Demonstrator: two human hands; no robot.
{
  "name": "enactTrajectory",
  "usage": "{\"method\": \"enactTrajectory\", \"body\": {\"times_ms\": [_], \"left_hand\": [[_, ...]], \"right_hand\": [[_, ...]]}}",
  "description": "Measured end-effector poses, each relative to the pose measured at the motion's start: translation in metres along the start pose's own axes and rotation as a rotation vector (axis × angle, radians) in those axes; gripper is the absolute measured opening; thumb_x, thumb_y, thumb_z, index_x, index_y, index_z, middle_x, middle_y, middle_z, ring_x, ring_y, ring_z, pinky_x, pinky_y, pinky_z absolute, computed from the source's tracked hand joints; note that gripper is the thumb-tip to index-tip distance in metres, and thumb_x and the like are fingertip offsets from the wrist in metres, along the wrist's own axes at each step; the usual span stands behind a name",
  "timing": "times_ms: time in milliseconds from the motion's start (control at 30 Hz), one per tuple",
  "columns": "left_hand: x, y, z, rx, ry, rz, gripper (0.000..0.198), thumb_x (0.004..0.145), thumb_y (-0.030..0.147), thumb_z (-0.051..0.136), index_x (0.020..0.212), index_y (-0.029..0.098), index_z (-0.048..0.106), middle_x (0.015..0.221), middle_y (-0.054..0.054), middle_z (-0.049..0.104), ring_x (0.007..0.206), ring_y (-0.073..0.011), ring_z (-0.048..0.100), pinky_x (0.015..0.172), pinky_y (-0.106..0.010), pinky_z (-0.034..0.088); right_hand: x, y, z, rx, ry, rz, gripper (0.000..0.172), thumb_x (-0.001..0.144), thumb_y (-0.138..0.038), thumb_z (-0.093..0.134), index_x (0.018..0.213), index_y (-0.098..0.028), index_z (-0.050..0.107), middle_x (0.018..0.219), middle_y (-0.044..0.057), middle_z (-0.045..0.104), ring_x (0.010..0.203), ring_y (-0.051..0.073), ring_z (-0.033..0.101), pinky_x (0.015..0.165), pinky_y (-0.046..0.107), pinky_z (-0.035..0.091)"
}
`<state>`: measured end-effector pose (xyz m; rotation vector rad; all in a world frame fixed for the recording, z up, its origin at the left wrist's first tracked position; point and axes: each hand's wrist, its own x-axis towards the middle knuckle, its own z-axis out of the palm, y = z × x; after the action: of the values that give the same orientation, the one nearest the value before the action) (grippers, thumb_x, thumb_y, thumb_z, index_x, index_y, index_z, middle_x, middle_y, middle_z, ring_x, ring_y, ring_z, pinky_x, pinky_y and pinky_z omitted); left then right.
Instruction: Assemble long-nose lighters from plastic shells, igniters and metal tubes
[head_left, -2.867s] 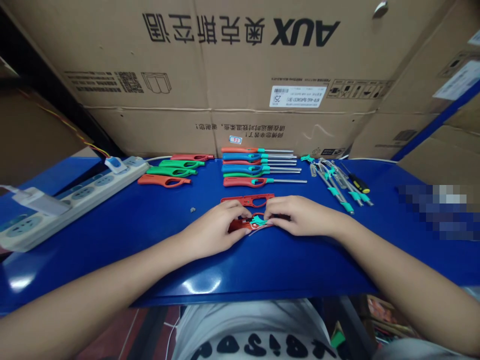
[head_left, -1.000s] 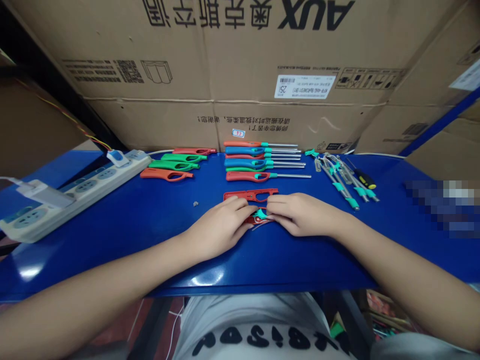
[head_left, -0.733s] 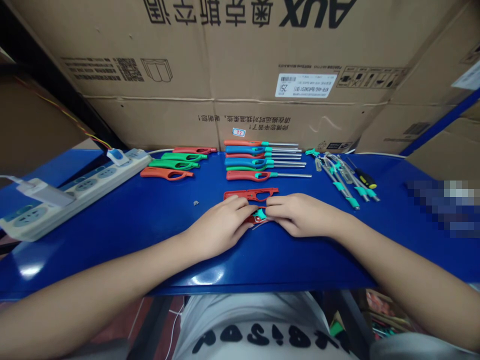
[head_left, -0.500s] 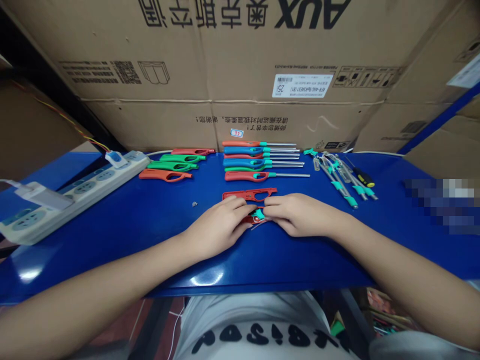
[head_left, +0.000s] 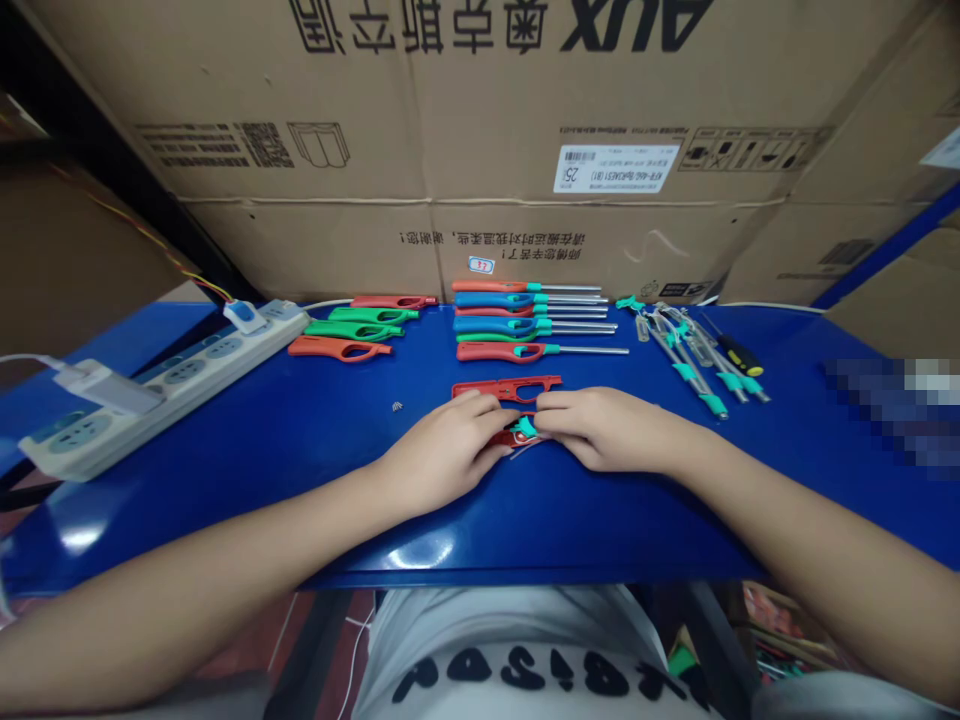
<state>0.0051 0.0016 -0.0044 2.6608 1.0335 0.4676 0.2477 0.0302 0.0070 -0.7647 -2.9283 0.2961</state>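
Note:
Near the middle of the blue table, my left hand (head_left: 448,447) grips the left end of a red lighter shell half (head_left: 507,438). My right hand (head_left: 600,428) is closed at the shell's right end, by a turquoise trigger (head_left: 524,428) seated inside it. Thin wire shows between the hands and below the shell. My fingers hide much of the shell's inside. Just beyond them lies the other red shell half (head_left: 508,388), hollow side up. A small pile of screws (head_left: 397,406) rests left of my left hand.
Several assembled lighters (head_left: 510,351) lie stacked at the back, with shells (head_left: 341,348) to their left. Metal tubes with turquoise parts (head_left: 694,380) and a screwdriver (head_left: 739,357) lie right. A power strip (head_left: 187,385) runs along the left; a cardboard box (head_left: 360,230) stands behind.
The whole view has shifted slightly, so everything sits a little further right. Both hands keep nearly the same hold on the red shell, with only slight finger movement.

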Motion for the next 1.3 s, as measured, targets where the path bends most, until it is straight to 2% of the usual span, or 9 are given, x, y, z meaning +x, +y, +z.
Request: {"method": "enactTrajectory", "body": {"times_ms": [233, 433, 567, 700, 867, 967, 1067, 1300], "left_hand": [[0.0, 0.0, -0.001, 0.003, -0.009, -0.003, 0.034, 0.098, 0.02, 0.058, 0.131, 0.015, 0.061, 0.113, -0.012, 0.066, 0.113, -0.0274, 0.061, 0.102, -0.044, 0.051], [0.0, 0.0, 0.0, -0.012, -0.001, -0.005, 0.032, 0.098, 0.021, 0.058, 0.13, 0.015, 0.063, 0.112, -0.012, 0.067, 0.112, -0.0272, 0.061, 0.101, -0.044, 0.051], [0.0, 0.0, 0.0, -0.034, 0.009, -0.038, 0.029, 0.096, 0.02, 0.062, 0.125, 0.016, 0.064, 0.113, -0.011, 0.068, 0.11, -0.0271, 0.063, 0.098, -0.043, 0.053], [0.001, 0.0, -0.001, -0.065, 0.037, -0.061, 0.026, 0.093, 0.018, 0.065, 0.118, 0.016, 0.066, 0.114, -0.011, 0.069, 0.109, -0.0278, 0.064, 0.097, -0.044, 0.053], [0.003, 0.0, -0.002, -0.112, 0.064, -0.086, 0.022, 0.09, 0.017, 0.068, 0.113, 0.016, 0.068, 0.109, -0.009, 0.07, 0.103, -0.0258, 0.065, 0.092, -0.042, 0.054], [0.003, 0.001, -0.002, -0.152, 0.09, -0.101, 0.017, 0.09, 0.017, 0.069, 0.107, 0.016, 0.07, 0.104, -0.008, 0.07, 0.1, -0.0234, 0.066, 0.09, -0.037, 0.054], [0.003, 0.0, -0.001, -0.178, 0.099, -0.125, 0.015, 0.089, 0.017, 0.071, 0.104, 0.016, 0.071, 0.102, -0.007, 0.07, 0.099, -0.0226, 0.066, 0.088, -0.035, 0.054], [0.006, -0.002, 0.0, -0.258, 0.069, -0.187, 0.017, 0.087, 0.021, 0.073, 0.104, 0.018, 0.072, 0.103, -0.006, 0.069, 0.094, -0.0203, 0.066, 0.085, -0.033, 0.054]], "right_hand": [[-0.001, 0.005, 0.002, 0.131, 0.04, 0.047, 0.016, 0.099, -0.017, 0.047, 0.09, -0.017, 0.06, 0.087, 0.004, 0.06, 0.073, 0.015, 0.054, 0.067, 0.026, 0.041], [0.0, 0.006, 0.002, 0.139, 0.052, -0.017, 0.021, 0.099, -0.016, 0.047, 0.087, -0.017, 0.064, 0.088, 0.005, 0.06, 0.078, 0.016, 0.057, 0.07, 0.026, 0.043], [0.0, 0.006, 0.001, 0.135, 0.044, -0.013, 0.021, 0.1, -0.017, 0.047, 0.089, -0.016, 0.065, 0.09, 0.006, 0.061, 0.08, 0.017, 0.058, 0.071, 0.027, 0.044], [0.0, 0.008, 0.001, 0.243, 0.083, 0.006, 0.016, 0.098, -0.018, 0.052, 0.089, -0.015, 0.064, 0.088, 0.005, 0.062, 0.08, 0.016, 0.058, 0.073, 0.027, 0.045], [0.002, 0.014, 0.001, 0.426, 0.128, 0.1, 0.008, 0.092, -0.021, 0.063, 0.087, -0.015, 0.067, 0.083, 0.002, 0.064, 0.067, 0.011, 0.054, 0.063, 0.023, 0.041], [0.003, 0.017, 0.003, 0.512, 0.124, 0.144, 0.017, 0.09, -0.03, 0.068, 0.098, -0.015, 0.07, 0.078, 0.0, 0.061, 0.063, 0.01, 0.05, 0.059, 0.022, 0.039], [0.004, 0.018, 0.006, 0.503, 0.124, 0.135, 0.022, 0.09, -0.032, 0.068, 0.104, -0.015, 0.07, 0.077, -0.001, 0.059, 0.061, 0.009, 0.045, 0.058, 0.022, 0.038], [0.004, 0.014, 0.01, 0.389, 0.144, 0.086, 0.015, 0.095, -0.03, 0.063, 0.096, -0.015, 0.068, 0.081, 0.001, 0.059, 0.065, 0.011, 0.049, 0.063, 0.024, 0.04]]}}
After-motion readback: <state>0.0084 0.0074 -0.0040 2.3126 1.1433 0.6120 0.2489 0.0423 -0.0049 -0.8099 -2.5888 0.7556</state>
